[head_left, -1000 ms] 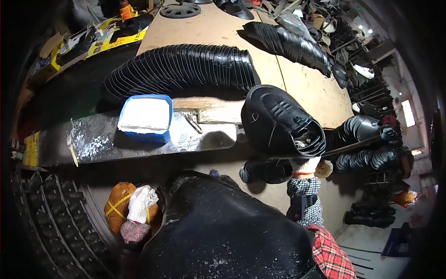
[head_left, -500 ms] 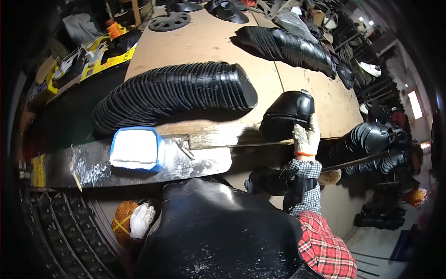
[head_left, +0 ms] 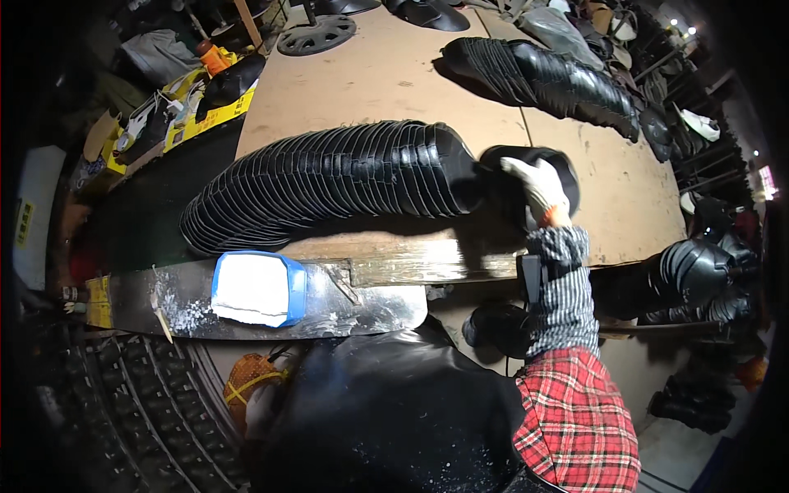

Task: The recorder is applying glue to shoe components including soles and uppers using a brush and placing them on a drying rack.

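Note:
My right hand [head_left: 540, 191], in a whitish work glove with an orange cuff, grips a glossy black shoe upper [head_left: 567, 168] by its edge. The held piece is at the right end of a long row of nested black shoe uppers [head_left: 329, 168] lying curved on the board-topped table. Whether the held piece touches the row's end is hard to tell. My left hand is not in view.
A blue tub of white material [head_left: 300, 292] stands on the dark near ledge [head_left: 386, 308], beside white crumbs and a thin stick [head_left: 160, 308]. Another row of black uppers [head_left: 542, 78] lies at the back right. More stacked uppers [head_left: 694, 271] hang at right.
My right hand has carried the shoe upper up and slightly left, from the table's near edge to the row's right end. The whole view has shifted slightly.

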Tool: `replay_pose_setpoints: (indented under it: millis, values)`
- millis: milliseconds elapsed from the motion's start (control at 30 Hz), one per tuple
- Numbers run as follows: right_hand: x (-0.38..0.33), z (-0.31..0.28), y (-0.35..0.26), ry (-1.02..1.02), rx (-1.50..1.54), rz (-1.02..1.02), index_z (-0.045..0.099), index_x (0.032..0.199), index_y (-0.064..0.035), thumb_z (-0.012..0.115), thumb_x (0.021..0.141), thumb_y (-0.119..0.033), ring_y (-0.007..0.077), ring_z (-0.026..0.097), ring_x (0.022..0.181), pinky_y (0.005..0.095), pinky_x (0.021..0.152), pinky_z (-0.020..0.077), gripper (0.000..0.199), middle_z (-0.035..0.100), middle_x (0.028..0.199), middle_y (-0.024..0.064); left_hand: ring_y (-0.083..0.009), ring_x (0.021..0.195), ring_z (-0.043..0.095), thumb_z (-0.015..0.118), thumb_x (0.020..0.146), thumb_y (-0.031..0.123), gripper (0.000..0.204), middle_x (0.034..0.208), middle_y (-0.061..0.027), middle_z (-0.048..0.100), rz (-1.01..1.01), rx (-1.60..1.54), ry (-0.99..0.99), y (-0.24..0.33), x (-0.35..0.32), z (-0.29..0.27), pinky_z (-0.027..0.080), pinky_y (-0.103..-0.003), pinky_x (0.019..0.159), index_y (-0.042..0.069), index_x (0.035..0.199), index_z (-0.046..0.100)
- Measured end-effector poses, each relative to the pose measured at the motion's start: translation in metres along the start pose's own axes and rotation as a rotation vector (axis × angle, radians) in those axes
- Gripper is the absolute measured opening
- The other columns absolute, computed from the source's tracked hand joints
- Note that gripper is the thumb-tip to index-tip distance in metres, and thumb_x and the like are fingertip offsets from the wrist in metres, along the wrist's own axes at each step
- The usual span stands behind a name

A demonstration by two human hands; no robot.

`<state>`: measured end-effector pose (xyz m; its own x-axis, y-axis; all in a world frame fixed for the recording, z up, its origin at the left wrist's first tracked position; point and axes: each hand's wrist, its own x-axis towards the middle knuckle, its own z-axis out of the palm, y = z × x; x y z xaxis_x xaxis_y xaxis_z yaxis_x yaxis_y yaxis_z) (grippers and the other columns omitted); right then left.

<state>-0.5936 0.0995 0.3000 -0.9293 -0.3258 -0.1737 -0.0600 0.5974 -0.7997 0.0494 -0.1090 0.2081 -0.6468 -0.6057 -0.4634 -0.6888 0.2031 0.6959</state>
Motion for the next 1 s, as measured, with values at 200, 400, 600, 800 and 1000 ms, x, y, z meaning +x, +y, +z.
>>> replay_pose_setpoints:
  millis: [200, 400, 600, 800, 1000]
  values:
    - [0.033, 0.043, -0.02, -0.337, 0.016, -0.264, 0.064, 0.109, -0.0019, 0.054, 0.093, -0.037, 0.0202, 0.058, 0.085, 0.0316, 0.081, 0.0454, 0.041, 0.065, 0.094, 0.0102, -0.0146, 0.064, 0.05, 0.043, 0.097, 0.02, 0.027, 0.069, -0.002, 0.053, -0.091, -0.462, 0.218, 0.023, -0.008, -0.024, 0.041, -0.032, 0.059, 0.005, 0.079, 0.056]
    - [0.048, 0.08, -0.002, -0.243, -0.252, -0.225, 0.064, 0.114, -0.0019, 0.055, 0.092, -0.039, 0.0289, 0.06, 0.107, 0.0347, 0.093, 0.0445, 0.044, 0.066, 0.111, 0.015, -0.0122, 0.068, 0.053, 0.051, 0.097, 0.019, 0.016, 0.079, -0.0004, 0.058, -0.165, -0.888, 0.518, 0.003, 0.056, -0.111, 0.043, -0.026, 0.06, 0.006, 0.092, 0.059]
    - [0.04, 0.115, -0.036, -0.147, 0.351, -0.062, 0.064, 0.11, 0.0021, 0.051, 0.097, -0.035, 0.0156, 0.059, 0.091, 0.0304, 0.085, 0.0453, 0.041, 0.067, 0.101, 0.0062, -0.0196, 0.089, 0.057, 0.052, 0.098, 0.032, 0.039, 0.099, -0.0102, 0.062, 0.012, -1.087, 0.559, -0.032, 0.194, -0.2, 0.049, -0.035, 0.077, 0.002, 0.122, 0.054]
    - [0.052, 0.155, -0.03, -0.037, -0.895, -0.389, 0.042, 0.139, -0.0041, 0.038, 0.101, -0.039, 0.038, 0.051, 0.118, 0.0377, 0.104, 0.0365, 0.051, 0.05, 0.132, 0.0282, -0.0178, 0.099, 0.055, 0.062, 0.087, 0.053, 0.075, 0.114, -0.0125, 0.059, -0.172, -0.909, 0.348, -0.038, 0.334, -0.23, 0.045, -0.03, 0.09, 0.004, 0.14, 0.04]
    - [-0.051, 0.215, -0.112, 0.074, -0.206, -0.194, 0.065, 0.105, 0.0048, 0.057, 0.088, -0.052, 0.0312, 0.06, 0.093, 0.0377, 0.086, 0.0428, 0.06, 0.067, 0.096, 0.021, -0.0289, 0.12, 0.052, 0.049, 0.092, 0.051, 0.061, 0.133, -0.0115, 0.055, -0.103, -1.749, -0.002, -0.031, 0.331, -0.245, 0.039, -0.039, 0.105, 0.006, 0.133, 0.049]
